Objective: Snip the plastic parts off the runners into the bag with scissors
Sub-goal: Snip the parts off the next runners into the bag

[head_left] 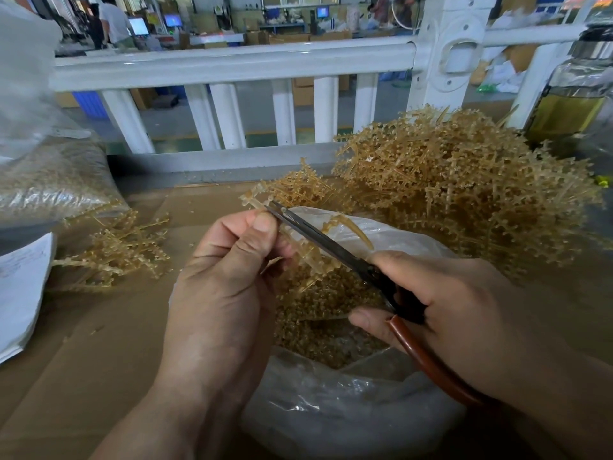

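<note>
Runner [302,257], light, thin and probably springy, hangs over the open bag [331,413] near the middle, its stem pinched between the fingers [262,227] of the left hand [225,277], best held close to the cut, while the right hand [464,310] grips the scissors [318,240] at its far tip.

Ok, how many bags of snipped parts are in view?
2: the open bag at bottom centre, and a filled bag at the left edge. The blurred clear plastic above that one may be a third; cannot tell.
</note>
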